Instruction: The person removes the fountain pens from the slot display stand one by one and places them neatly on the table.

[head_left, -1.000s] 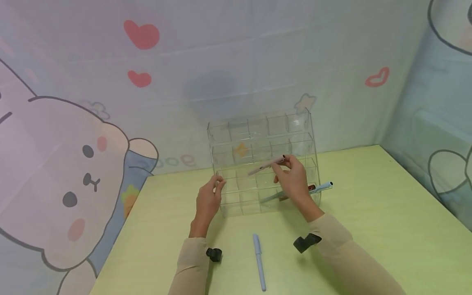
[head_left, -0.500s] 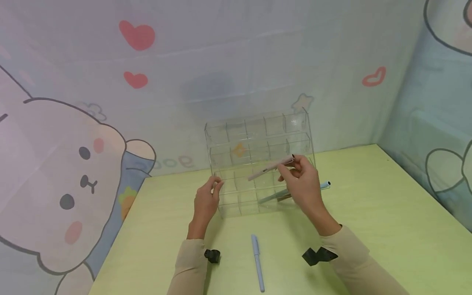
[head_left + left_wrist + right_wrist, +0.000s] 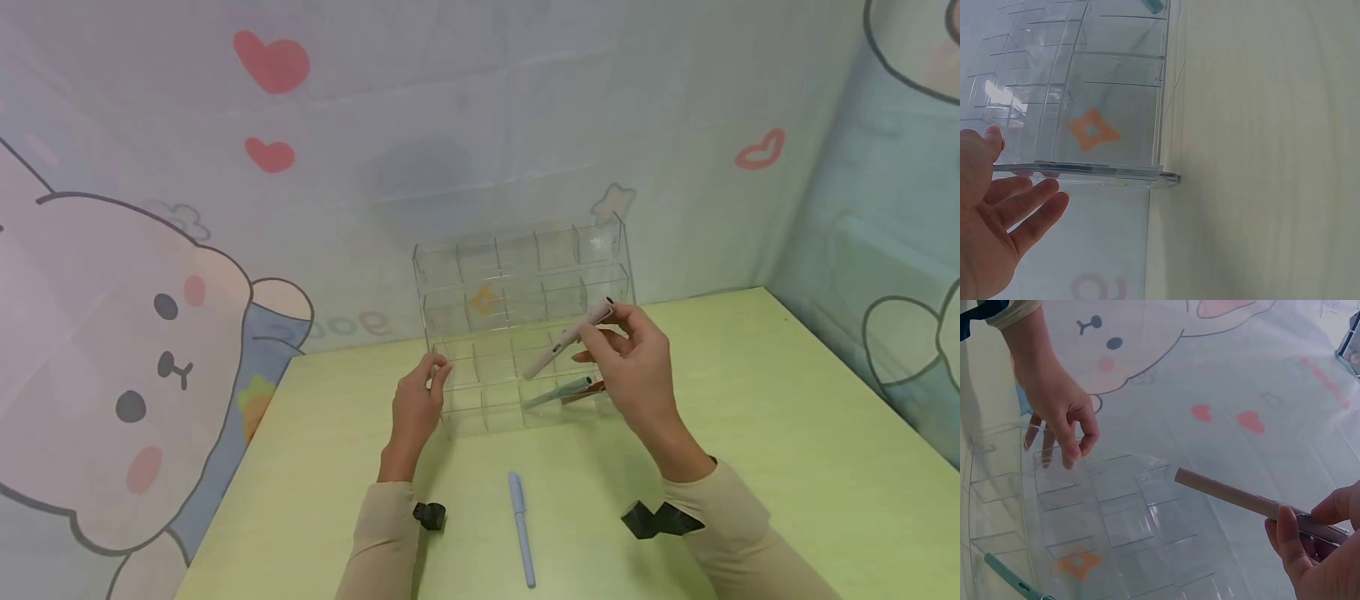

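Observation:
My left hand [image 3: 417,400] holds the left side of a clear acrylic pen rack [image 3: 517,250]. In the left wrist view its thumb [image 3: 994,140] lies on one side of the edge and its fingers [image 3: 1032,209] behind it. Pinched in my right hand [image 3: 637,358] is a pinkish-beige capped pen [image 3: 568,337], tilted down to the left in front of the rack's lower rows. A green pen [image 3: 558,391] and a reddish-brown pen [image 3: 585,392] lie slanted in the bottom row, partly covered by the right hand.
A pale blue-lavender capped pen [image 3: 522,529] lies on the yellow-green table [image 3: 750,400], between my forearms. Right behind the rack hangs a cartoon-printed cloth [image 3: 360,208]. Dark wrist cameras [image 3: 429,516] stick out at both sleeves.
My right hand has moved right with the pinkish-beige pen, which now tilts more steeply. The green pen's cap has come into view; a light blue pen end is now hidden. The left hand stays put.

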The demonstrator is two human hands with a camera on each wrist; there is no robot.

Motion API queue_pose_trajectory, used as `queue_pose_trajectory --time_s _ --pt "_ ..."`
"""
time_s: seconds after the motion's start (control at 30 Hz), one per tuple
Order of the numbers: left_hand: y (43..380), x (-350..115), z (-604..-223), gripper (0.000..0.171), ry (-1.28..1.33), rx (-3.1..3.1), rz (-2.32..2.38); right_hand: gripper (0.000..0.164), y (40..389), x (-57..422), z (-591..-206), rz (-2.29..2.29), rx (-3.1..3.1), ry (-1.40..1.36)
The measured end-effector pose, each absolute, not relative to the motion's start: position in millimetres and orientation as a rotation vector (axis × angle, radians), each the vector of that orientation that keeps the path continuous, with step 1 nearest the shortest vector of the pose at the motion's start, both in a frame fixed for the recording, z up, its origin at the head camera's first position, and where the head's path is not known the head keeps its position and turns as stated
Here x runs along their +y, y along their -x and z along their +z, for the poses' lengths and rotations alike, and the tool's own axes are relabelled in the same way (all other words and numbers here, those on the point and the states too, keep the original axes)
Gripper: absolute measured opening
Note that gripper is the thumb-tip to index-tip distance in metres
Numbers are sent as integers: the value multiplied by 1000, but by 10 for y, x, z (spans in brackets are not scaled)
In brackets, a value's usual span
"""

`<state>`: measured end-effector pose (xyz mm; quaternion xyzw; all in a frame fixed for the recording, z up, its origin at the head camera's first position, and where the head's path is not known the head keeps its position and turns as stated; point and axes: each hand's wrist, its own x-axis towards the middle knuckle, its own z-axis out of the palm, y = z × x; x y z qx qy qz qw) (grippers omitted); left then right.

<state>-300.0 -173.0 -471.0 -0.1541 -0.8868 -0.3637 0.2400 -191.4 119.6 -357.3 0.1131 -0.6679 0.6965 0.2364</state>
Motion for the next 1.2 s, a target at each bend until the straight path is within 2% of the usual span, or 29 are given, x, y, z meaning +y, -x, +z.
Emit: queue_pose_trajectory --time_s 0.3,0.57,1.2 --pt "2990 -1714 -4671 17 433 -2413 -994 43 1887 1232 -3520 1916 -1682 -471" --pt "2981 -1722 -4689 17 412 -2436 -994 32 1882 1250 -3531 1843 -1717 -469" --pt "2983 -1711 -4683 17 432 -2419 -1000 23 1862 1351 -3488 1860 -1728 -410"
